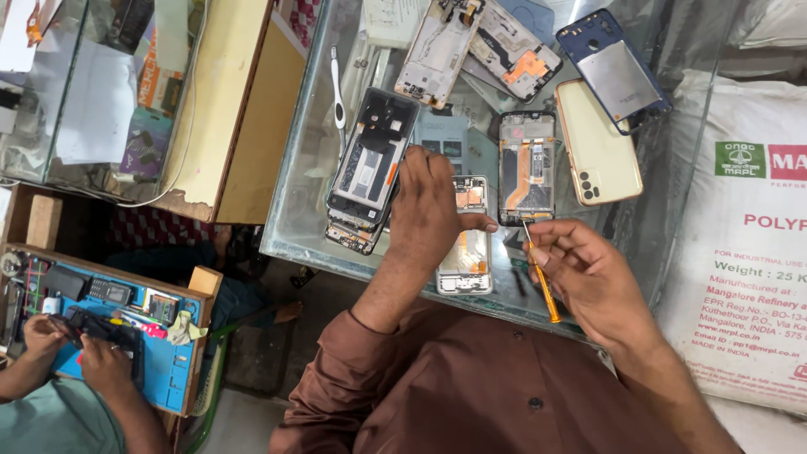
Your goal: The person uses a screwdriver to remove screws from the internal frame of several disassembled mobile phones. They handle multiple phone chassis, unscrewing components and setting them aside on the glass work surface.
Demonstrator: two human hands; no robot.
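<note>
Glossy glass counter (311, 210); matt cream plastic phone back (598, 143).

Light: bright, even, daylight-like | Glare: pale reflections on glass top (319, 168) | Shadows: soft, dark under counter | Focus: sharp centre, slight edge stretch
</note>
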